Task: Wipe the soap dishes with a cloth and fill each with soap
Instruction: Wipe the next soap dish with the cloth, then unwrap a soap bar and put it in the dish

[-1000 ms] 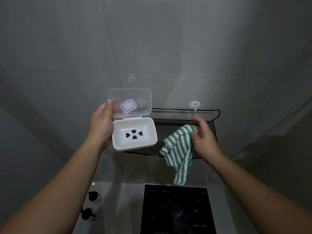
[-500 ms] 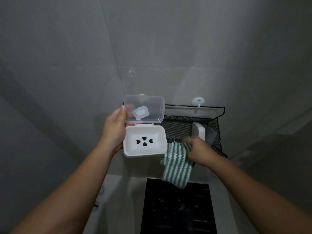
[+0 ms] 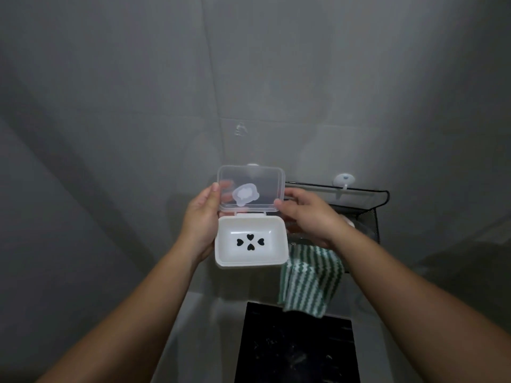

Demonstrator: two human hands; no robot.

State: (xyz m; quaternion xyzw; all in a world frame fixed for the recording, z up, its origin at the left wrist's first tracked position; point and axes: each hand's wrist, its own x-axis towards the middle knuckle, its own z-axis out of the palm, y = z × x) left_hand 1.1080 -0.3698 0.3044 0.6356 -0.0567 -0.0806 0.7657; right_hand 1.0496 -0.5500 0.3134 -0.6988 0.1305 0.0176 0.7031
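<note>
A white soap dish (image 3: 250,258) with heart-shaped drain holes is held in front of the wall, its clear hinged lid (image 3: 251,189) standing up. No soap lies in the dish. My left hand (image 3: 200,219) grips the dish and lid from the left side. My right hand (image 3: 307,215) has its thumb and fingers on the right edge of the lid, near the hinge. The green-and-white striped cloth (image 3: 309,280) hangs over the front rim of the black mesh shelf (image 3: 373,214), below my right wrist, with no hand on it.
Grey tiled walls surround the scene. A white suction hook (image 3: 343,180) holds the shelf rail. A clear hook (image 3: 240,129) is stuck higher on the wall. A black rectangular surface (image 3: 297,346) lies below, set in a pale counter.
My right hand let go of the cloth, leaving it draped on the shelf rim, and moved up to the lid's right edge. The dish shifted right and lower, toward the centre.
</note>
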